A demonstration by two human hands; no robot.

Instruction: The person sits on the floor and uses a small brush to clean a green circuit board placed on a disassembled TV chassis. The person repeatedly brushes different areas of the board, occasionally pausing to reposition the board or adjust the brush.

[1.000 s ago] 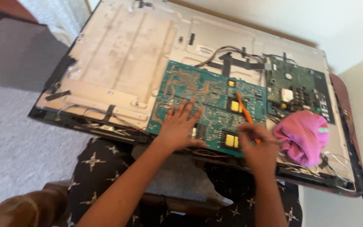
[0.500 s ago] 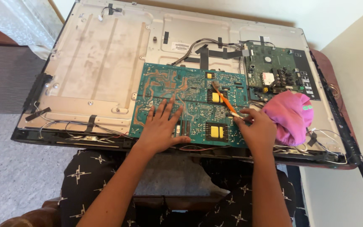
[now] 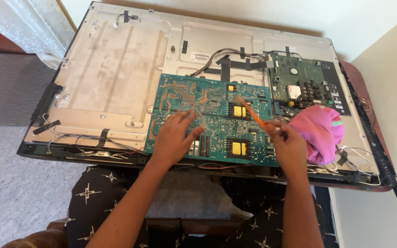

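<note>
Everything here sits in relation to the green circuit board (image 3: 212, 120), which lies solder side up on the bare metal back of an opened flat-screen set (image 3: 116, 78). Left of the board the metal panel is dusty and plain, with taped wires (image 3: 88, 140) running along its near edge.

The left hand (image 3: 174, 137) lies flat on the board's near left part, fingers spread and holding nothing; judging by the pose, it presses the board down so it does not slide.

Further right, the right hand (image 3: 286, 143) sits at the board's near right corner, its fingers closed around an orange-handled tool (image 3: 255, 115), probably a small brush or screwdriver, though blur hides its tip. The tool slants up and left over the board, its far end near the upper of two yellow components (image 3: 239, 111), seemingly so the tip can work the surface.

Just right of the board a pink cloth (image 3: 320, 133) lies bunched beside the right hand, and beyond the board's far right corner a smaller dark green board (image 3: 299, 82) stays mounted, with black cables (image 3: 228, 57) taped down toward it.
</note>
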